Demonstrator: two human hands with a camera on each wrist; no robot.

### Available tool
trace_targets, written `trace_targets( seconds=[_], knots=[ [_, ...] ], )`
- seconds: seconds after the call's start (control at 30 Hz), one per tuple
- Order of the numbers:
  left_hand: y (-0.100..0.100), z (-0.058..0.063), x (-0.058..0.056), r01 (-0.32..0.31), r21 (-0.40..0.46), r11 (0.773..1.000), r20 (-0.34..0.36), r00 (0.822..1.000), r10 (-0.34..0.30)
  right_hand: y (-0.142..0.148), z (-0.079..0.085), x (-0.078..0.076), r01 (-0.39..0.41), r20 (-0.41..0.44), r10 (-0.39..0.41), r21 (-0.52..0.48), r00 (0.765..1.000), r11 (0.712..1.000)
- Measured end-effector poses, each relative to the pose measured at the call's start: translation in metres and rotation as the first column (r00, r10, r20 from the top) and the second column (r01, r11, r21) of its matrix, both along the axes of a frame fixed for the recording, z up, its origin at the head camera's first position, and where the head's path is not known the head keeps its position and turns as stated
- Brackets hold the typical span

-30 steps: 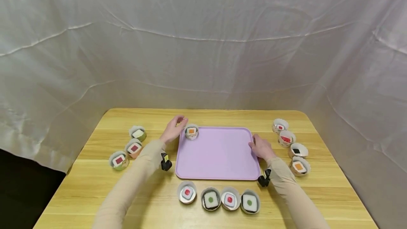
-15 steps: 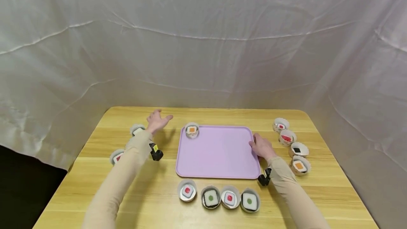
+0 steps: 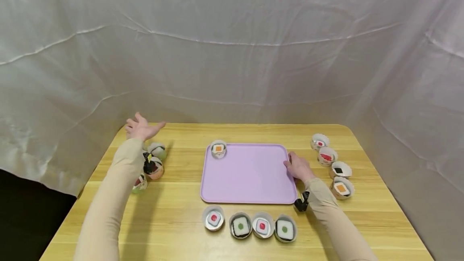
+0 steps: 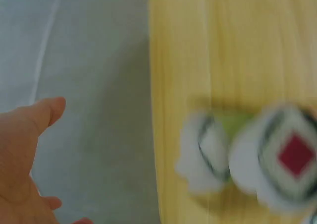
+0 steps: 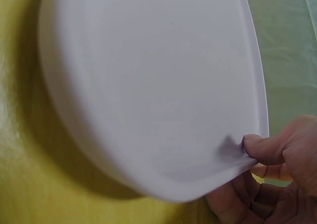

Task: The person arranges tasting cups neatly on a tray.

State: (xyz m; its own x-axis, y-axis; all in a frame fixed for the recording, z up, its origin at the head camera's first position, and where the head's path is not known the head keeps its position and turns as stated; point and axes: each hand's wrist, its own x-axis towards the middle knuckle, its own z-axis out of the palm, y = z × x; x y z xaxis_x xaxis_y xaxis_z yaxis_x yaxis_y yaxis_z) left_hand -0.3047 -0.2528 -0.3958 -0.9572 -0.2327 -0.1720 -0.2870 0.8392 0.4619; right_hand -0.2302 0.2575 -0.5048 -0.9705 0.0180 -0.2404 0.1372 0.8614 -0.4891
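Note:
My left hand [image 3: 141, 129] is raised above the table's far left corner, fingers spread and holding nothing. Below its wrist stand three paper cups with sushi-like squares: a green-sided cup [image 3: 158, 151], an orange-sided cup [image 3: 156, 170] and a third cup [image 3: 139, 184] partly hidden by the sleeve. In the left wrist view, the hand [image 4: 20, 154] is apart from the blurred cup [image 4: 205, 154] with a white square. My right hand [image 3: 299, 167] grips the right rim of a lilac tray [image 3: 250, 174]; in the right wrist view, the thumb [image 5: 267, 147] lies over the rim, fingers underneath.
A cup with an orange-centred square [image 3: 218, 149] stands in the tray's far left corner. Several cups [image 3: 262, 225] line the near side of the tray. More cups [image 3: 340, 170] form a column at the right. Pale cloth [image 3: 232, 71] hangs behind the wooden table [image 3: 181, 220].
My left hand has moved away from the cup in the tray's corner, leftward past the left cups, with its fingers spreading. The right hand stays on the tray's rim.

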Motion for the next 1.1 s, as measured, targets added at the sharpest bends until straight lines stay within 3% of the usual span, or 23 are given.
trace_targets(
  seconds=[0.13, 0.23, 0.43, 0.67, 1.1],
  knots=[
    [-0.009, -0.013, 0.002, -0.028, -0.219, 0.975, -0.002, 1.000, 0.028, 0.001, 0.000, 0.000, 0.004, 0.002, -0.004, -0.011, 1.000, 1.000],
    [-0.009, -0.027, 0.004, -0.037, -0.279, 0.960, 0.028, 0.999, 0.046, 0.001, -0.001, 0.000, 0.013, 0.015, -0.012, -0.021, 1.000, 1.000],
    [0.001, -0.047, 0.008, -0.030, -0.292, 0.956, 0.098, 0.993, 0.061, 0.001, -0.001, 0.002, 0.020, 0.036, -0.020, -0.015, 0.999, 1.000],
    [0.012, -0.063, 0.013, 0.025, -0.266, 0.964, 0.116, 0.993, 0.007, 0.000, 0.000, 0.004, 0.025, 0.038, -0.024, -0.009, 0.999, 1.000],
    [0.015, -0.074, 0.020, 0.030, -0.189, 0.981, 0.137, 0.991, -0.004, -0.002, 0.001, 0.006, 0.020, 0.024, -0.020, -0.008, 1.000, 1.000]
  ],
)
